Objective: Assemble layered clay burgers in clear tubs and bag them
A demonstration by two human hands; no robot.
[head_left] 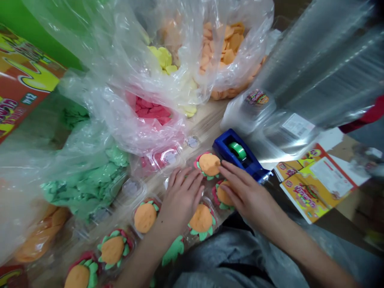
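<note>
Right hand (249, 196) on round burger candy (223, 194); left hand (181, 200) beside it

Pale wooden table (207, 122) beside green panel (39, 40)

On my feed the left hand (181, 200) and right hand (249, 196) are bare along the forearms (309, 252), and creased grey clothing (216, 256) shows just below them

left hand (181, 200), right hand (249, 196) flat over clear trays (147, 200) of orange-green candy burgers (209, 165), blue tape dispenser (237, 152) just beside, plastic bags (120, 100) behind.
</note>
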